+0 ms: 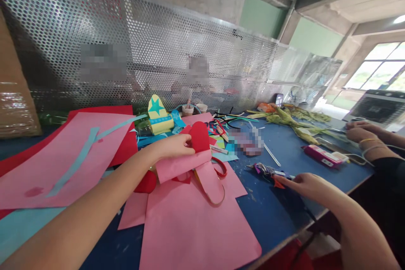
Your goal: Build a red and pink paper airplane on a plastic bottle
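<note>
Red paper piece (200,135) pinched in your left grip (176,145), dark tool (267,171) at your right

Your left grip is closed, fingers and thumb meeting at the left side of the red paper piece. The piece stands up beyond your fingertips, its rounded top clear of them, over the middle of the blue surface (249,219). Just below your hand, touching the foot of the red piece, lies a curled pink paper (185,165); you may have hold of that too, but it can't be told. A pink strip (210,181) with a rounded end reaches from it toward the near edge, over a large pink sheet (196,232), and a red loop (222,168) sits just beside the strip.

Your right grip (311,186) is at the orange patch of the dark tool, nearer the right end of the surface, and the tool's tip points left, toward the papers. How far those fingers are closed, you can't tell from this angle. The red piece is well apart from that hand. Near the far edge stands a yellow paper crown (161,125) with a teal star.
</note>
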`<state>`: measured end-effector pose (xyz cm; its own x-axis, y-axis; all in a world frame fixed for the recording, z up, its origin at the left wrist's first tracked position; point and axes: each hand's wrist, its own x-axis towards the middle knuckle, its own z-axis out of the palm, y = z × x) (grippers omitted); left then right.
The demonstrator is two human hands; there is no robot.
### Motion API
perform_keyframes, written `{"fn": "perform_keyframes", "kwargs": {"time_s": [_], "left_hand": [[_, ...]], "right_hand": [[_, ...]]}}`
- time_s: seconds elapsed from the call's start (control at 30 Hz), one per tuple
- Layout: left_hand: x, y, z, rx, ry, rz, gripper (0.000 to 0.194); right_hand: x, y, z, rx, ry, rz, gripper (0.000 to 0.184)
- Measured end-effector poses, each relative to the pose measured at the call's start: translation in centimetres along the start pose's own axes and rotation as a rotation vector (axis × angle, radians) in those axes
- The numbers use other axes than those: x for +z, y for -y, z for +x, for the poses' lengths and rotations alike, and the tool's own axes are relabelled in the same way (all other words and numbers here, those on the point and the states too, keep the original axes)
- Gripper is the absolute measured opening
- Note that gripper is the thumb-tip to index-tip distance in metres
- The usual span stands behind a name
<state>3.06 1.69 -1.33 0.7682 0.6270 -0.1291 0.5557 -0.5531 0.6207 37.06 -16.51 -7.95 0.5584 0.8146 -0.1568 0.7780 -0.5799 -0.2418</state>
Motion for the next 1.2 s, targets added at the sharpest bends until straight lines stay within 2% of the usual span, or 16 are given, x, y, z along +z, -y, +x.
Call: {"fn": "perform_keyframes", "kwargs": {"time_s": [0.07,0.1,0.13,0.2,0.33,0.43,0.53,0.67,0.87,1.03,1.2], "left_hand": [[0.0,0.0,0.1,-0.003,0.002,-0.010,0.044],[0.0,0.0,0.1,-0.003,0.002,-0.015,0.044],[0.0,0.0,0.1,-0.003,0.002,-0.020,0.043],[0.0,-0.2,0.1,0.003,0.000,-0.029,0.043],[0.1,-0.6,-0.1,0.032,-0.015,-0.043,0.047],[0.2,-0.5,0.0,0.054,-0.023,-0.044,0.044],[0.1,-0.2,0.2,0.075,-0.010,-0.046,0.043],[-0.1,0.3,0.4,0.080,0.019,-0.052,0.040],[-0.1,0.9,0.7,0.089,0.034,-0.078,0.040],[0.3,0.9,0.9,0.080,0.012,-0.106,0.045],[0.5,0.9,1.0,0.071,-0.006,-0.119,0.045]], "right_hand": [[-1.0,1.1,-0.6,0.040,-0.049,-0.076,0.060],[-1.4,2.0,-0.9,0.037,-0.117,-0.072,0.057],[-1.8,3.2,-1.4,0.009,-0.175,-0.050,0.055],[-2.1,6.2,-2.2,-0.145,-0.196,0.050,0.050],[-1.1,12.5,-2.6,-0.502,-0.166,0.344,0.039],[0.2,16.3,-1.6,-0.634,-0.078,0.504,0.055],[1.1,18.8,-0.1,-0.708,0.064,0.607,0.049],[1.8,20.2,0.8,-0.654,0.164,0.704,0.043],[2.4,20.0,0.6,-0.591,0.240,0.813,0.043],[2.9,20.1,0.5,-0.658,0.191,0.824,0.040],[3.1,20.4,0.2,-0.651,0.137,0.808,0.042]]}}
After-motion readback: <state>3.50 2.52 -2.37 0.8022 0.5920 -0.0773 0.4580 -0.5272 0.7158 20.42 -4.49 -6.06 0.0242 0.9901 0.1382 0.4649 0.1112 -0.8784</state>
